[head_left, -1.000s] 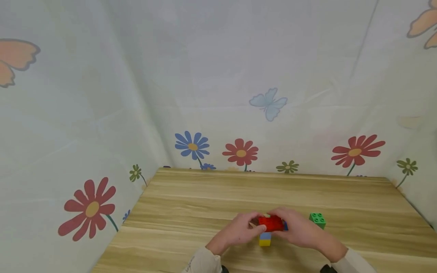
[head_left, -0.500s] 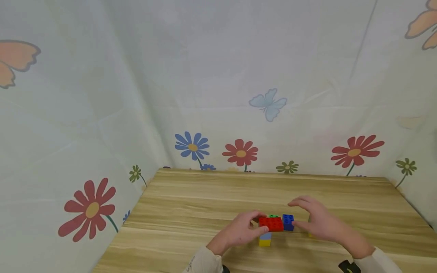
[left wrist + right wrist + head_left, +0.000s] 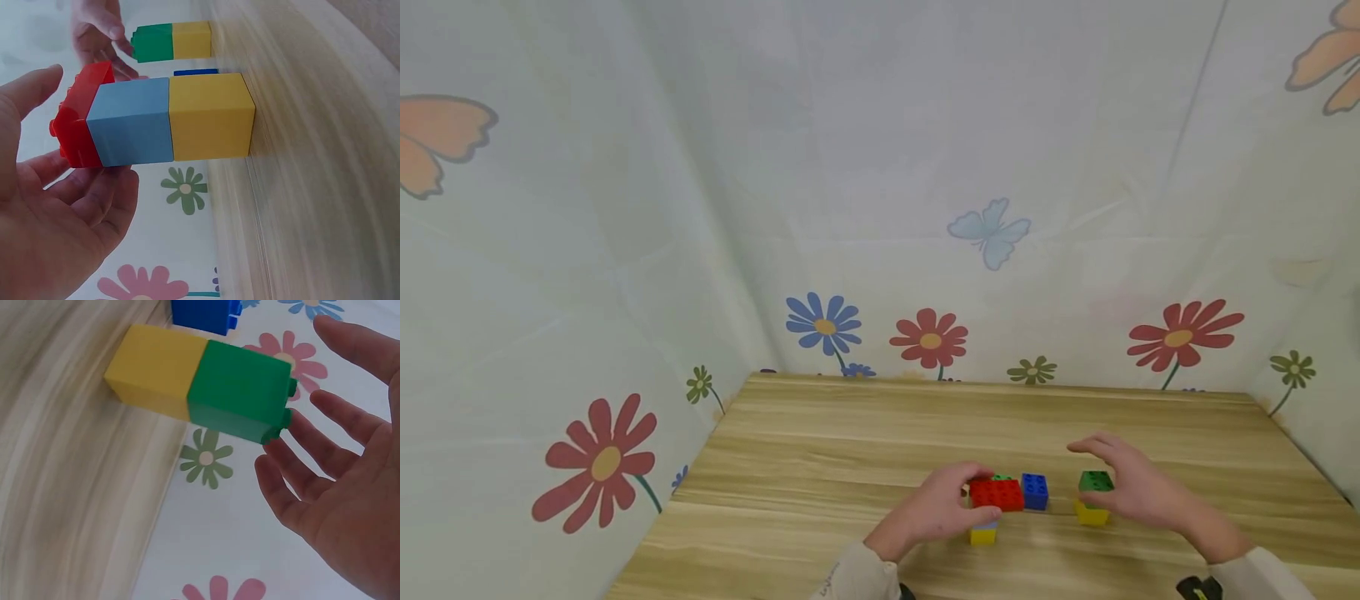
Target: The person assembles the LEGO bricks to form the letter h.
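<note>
My left hand (image 3: 942, 505) is around a red toy building brick (image 3: 997, 495) on top of a light blue brick (image 3: 131, 122), which stands on a yellow brick (image 3: 209, 115). In the left wrist view the thumb is apart from the red brick, and the loosely bent fingers lie along its far side. Close to a second stack is my right hand (image 3: 1138, 490), fingers spread and holding nothing. That stack has a green brick (image 3: 240, 390) above a yellow brick (image 3: 156, 369). Fingertips come near the green studs in the right wrist view.
A dark blue brick (image 3: 1034, 492) stands between the two stacks. Behind the red brick, green studs (image 3: 1002, 477) peek out. Everything is on a wood-grain table (image 3: 820, 442), with a flower-printed curtain (image 3: 865, 167) at its back and sides.
My right hand has let go of the red brick and moved right to the green and yellow stack, uncovering the dark blue brick. The left hand stays by the red brick, its thumb shifting slightly.
</note>
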The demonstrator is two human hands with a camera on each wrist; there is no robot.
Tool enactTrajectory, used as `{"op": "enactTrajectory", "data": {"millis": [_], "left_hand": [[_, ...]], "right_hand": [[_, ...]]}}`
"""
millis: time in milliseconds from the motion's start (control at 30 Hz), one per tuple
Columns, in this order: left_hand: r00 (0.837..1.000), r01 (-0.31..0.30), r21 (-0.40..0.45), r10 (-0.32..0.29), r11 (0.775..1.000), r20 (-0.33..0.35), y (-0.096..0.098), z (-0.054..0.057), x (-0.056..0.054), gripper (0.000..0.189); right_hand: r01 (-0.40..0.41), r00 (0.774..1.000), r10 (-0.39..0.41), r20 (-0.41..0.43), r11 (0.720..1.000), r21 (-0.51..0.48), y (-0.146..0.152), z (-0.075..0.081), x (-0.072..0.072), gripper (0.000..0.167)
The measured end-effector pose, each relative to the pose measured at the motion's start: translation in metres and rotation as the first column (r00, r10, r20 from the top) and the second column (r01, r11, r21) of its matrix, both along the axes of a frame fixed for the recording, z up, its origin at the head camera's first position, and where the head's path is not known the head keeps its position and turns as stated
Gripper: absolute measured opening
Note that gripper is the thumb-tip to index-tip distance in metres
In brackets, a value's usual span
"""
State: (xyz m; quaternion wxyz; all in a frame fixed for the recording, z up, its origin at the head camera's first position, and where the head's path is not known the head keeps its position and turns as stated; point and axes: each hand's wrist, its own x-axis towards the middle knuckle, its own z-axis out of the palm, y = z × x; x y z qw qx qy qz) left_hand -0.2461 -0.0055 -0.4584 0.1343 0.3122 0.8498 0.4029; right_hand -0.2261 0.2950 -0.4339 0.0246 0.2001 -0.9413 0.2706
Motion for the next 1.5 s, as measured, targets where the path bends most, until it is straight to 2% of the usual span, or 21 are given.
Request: {"op": "enactTrajectory", "data": {"millis": [100, 333, 633, 833, 1133, 1500], "left_hand": [[1.000, 0.002, 0.003, -0.002, 1.000, -0.016, 0.002, 0.001, 0.000, 0.050], [1.000, -0.005, 0.002, 0.005, 1.000, -0.008, 0.004, -0.001, 0.000, 0.042], [1.000, 0.000, 0.013, 0.000, 1.000, -0.022, 0.005, -0.001, 0.001, 0.034], [1.000, 0.007, 0.015, -0.007, 1.000, -0.016, 0.005, 0.000, 0.001, 0.033], [0.997, 0.030, -0.009, -0.031, 1.000, -0.066, 0.008, -0.001, 0.000, 0.033], [0.994, 0.000, -0.059, -0.006, 0.998, -0.107, 0.012, -0.002, 0.001, 0.035]], "right_hand": [[-0.010, 0.999, 0.012, 0.049, 0.999, -0.032, 0.004, -0.003, -0.002, 0.060], [-0.060, 0.988, 0.074, 0.137, 0.993, -0.105, 0.012, -0.012, -0.007, 0.060], [-0.046, 0.964, 0.089, 0.252, 0.984, -0.170, 0.019, -0.022, -0.011, 0.056], [-0.056, 0.954, 0.107, 0.281, 0.981, -0.185, 0.025, -0.030, -0.012, 0.051], [-0.059, 0.943, 0.129, 0.307, 0.971, -0.230, 0.030, -0.039, -0.014, 0.053], [-0.037, 0.946, 0.104, 0.308, 0.976, -0.216, 0.030, -0.043, -0.014, 0.047]]}}
